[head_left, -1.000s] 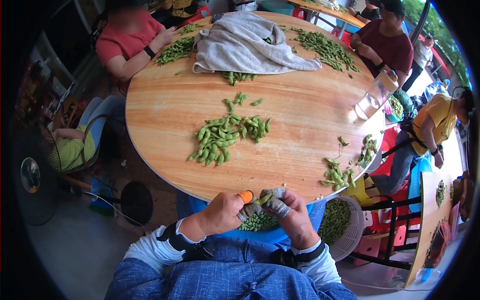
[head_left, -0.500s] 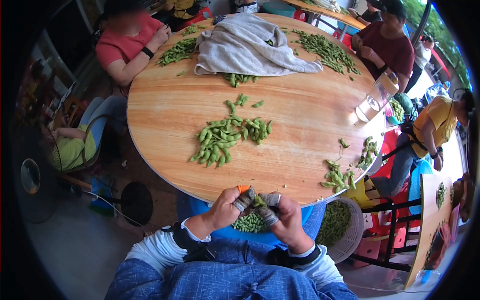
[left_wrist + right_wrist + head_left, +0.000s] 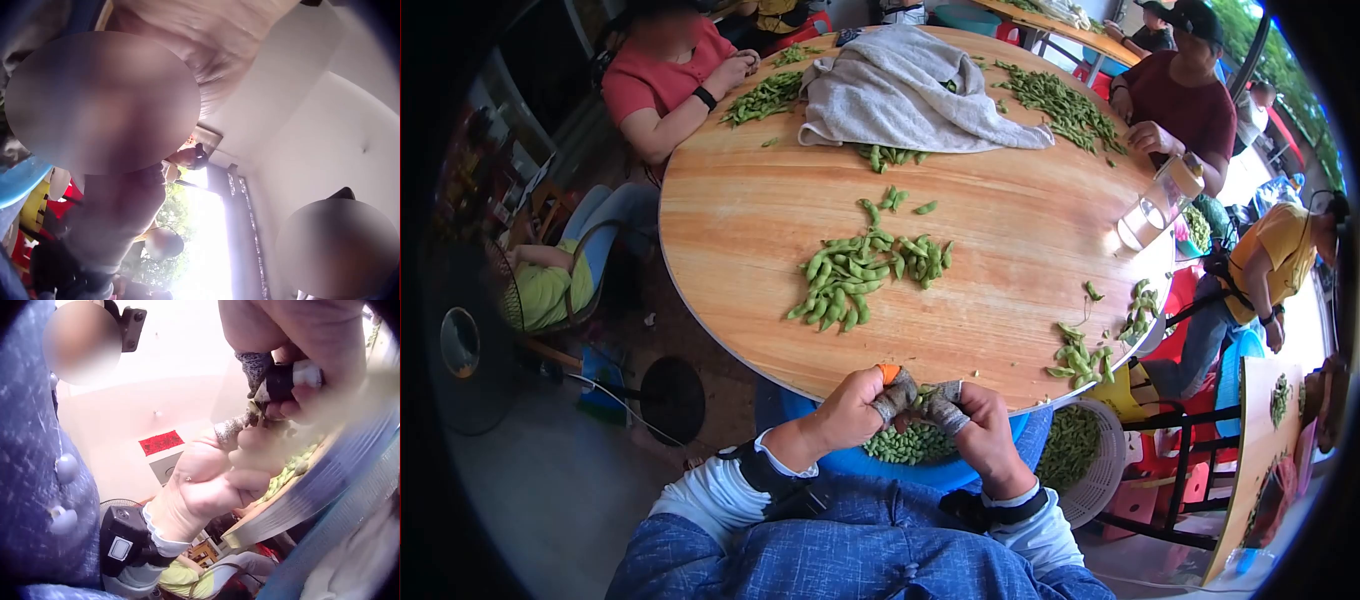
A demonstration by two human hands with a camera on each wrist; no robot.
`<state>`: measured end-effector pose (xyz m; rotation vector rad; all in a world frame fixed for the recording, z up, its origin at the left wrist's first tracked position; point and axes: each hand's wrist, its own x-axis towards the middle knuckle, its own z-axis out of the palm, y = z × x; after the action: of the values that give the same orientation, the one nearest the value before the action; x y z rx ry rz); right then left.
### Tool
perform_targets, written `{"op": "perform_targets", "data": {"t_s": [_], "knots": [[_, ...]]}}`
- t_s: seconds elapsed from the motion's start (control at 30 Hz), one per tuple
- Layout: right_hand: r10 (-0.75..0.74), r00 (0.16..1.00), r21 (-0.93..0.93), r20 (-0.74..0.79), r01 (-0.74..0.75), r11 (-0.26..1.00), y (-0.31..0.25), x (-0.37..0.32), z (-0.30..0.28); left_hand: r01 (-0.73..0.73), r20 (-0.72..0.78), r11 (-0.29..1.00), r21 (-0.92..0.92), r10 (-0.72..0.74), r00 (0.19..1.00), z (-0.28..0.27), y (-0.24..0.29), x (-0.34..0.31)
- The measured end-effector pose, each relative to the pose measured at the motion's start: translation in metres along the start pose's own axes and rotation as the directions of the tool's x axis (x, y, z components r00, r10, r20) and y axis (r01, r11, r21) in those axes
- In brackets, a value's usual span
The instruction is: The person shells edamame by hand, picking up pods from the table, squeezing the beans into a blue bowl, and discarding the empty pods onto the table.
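Above a blue basin [image 3: 840,463] of shelled green beans [image 3: 910,445], my two hands meet at the table's near edge. Between the fingertips is a green soybean pod [image 3: 922,397], mostly covered by them. My left hand [image 3: 845,408] pinches it from one side, with grey finger covers and an orange band. From the other side my right hand [image 3: 982,432] pinches it too, wearing grey finger covers. In the right wrist view the fingertips of both hands come together around the pod. Blurred patches hide much of the left wrist view.
On the round wooden table [image 3: 1000,210] lie a pile of pods [image 3: 840,285], a smaller group of pods [image 3: 1080,355] and a grey cloth [image 3: 900,95]. A clear bottle [image 3: 1150,210] stands near the right edge. Beside my right arm is a white basket [image 3: 1112,450] of pods.
The pod, plainly visible between my hands a second ago, is now mostly covered by my fingers. Both hands tilt differently over the basin. Across the table, a person's hand has moved towards the bottle.
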<state>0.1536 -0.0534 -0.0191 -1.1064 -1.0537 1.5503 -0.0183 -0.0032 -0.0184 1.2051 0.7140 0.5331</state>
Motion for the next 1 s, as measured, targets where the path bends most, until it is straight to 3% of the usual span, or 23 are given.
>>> {"op": "perform_targets", "data": {"t_s": [0.07,0.13,0.23,0.37,0.47,0.53,0.6,0.67,0.7,0.73,0.77,0.83,0.87,0.93,1.0], "knots": [[0.053,0.998,0.088,0.023,-0.055,0.995,0.002,0.0,-0.003,0.076,0.025,0.992,-0.099,-0.074,0.997,-0.003,-0.002,-0.001],[0.014,1.0,0.081,0.02,-0.016,0.997,0.001,-0.001,-0.002,0.148,0.056,0.967,-0.21,-0.139,0.989,-0.005,-0.003,0.0],[-0.079,0.997,-0.028,0.007,0.079,0.996,0.0,0.001,0.0,-0.049,-0.001,0.985,-0.166,0.049,0.999,0.006,0.0,0.004],[-0.108,0.994,-0.053,0.022,0.109,0.993,0.001,0.005,-0.002,-0.204,0.003,0.967,0.152,0.206,0.979,-0.002,0.001,0.009],[-0.158,0.972,0.003,-0.172,0.161,0.987,-0.006,0.007,-0.012,-0.222,0.001,0.91,0.35,0.236,0.972,-0.005,0.01,0.011],[-0.238,0.922,-0.057,-0.305,0.232,0.971,-0.016,0.005,-0.036,-0.247,-0.069,0.921,0.3,0.279,0.958,-0.01,0.004,0.014],[-0.406,0.788,-0.355,-0.462,0.256,0.899,-0.015,0.007,-0.071,-0.224,-0.124,0.929,0.295,0.269,0.955,-0.011,-0.001,0.017],[-0.487,0.677,-0.603,-0.552,0.08,0.794,-0.013,-0.002,-0.104,-0.147,-0.176,0.932,0.332,0.214,0.961,-0.006,-0.005,0.018],[-0.487,0.661,-0.616,-0.57,0.048,0.786,-0.015,-0.009,-0.115,-0.285,-0.105,0.78,0.557,0.407,0.907,-0.003,-0.011,0.017],[-0.487,0.644,-0.627,-0.589,0.015,0.779,-0.016,-0.014,-0.12,-0.319,-0.034,0.763,0.562,0.406,0.913,0.0,-0.013,0.013],[-0.474,0.639,-0.553,-0.606,0.091,0.828,-0.016,-0.018,-0.119,-0.35,0.036,0.746,0.566,0.402,0.915,0.002,-0.013,0.006],[-0.445,0.634,-0.335,-0.632,0.294,0.895,-0.014,-0.023,-0.112,-0.393,0.146,0.77,0.503,0.373,0.916,0.008,-0.008,-0.008],[-0.41,0.671,-0.244,-0.617,0.333,0.911,-0.007,-0.024,-0.11,-0.479,0.207,0.728,0.491,0.437,0.876,0.004,-0.011,-0.01],[-0.316,0.794,-0.094,-0.52,0.314,0.945,-0.015,-0.023,-0.078,-0.636,0.327,0.628,0.449,0.547,0.771,-0.005,-0.017,-0.014],[-0.232,0.898,-0.005,-0.375,0.248,0.969,-0.015,-0.011,-0.043,-0.602,0.27,0.729,0.326,0.539,0.798,-0.005,-0.013,-0.021]]}}
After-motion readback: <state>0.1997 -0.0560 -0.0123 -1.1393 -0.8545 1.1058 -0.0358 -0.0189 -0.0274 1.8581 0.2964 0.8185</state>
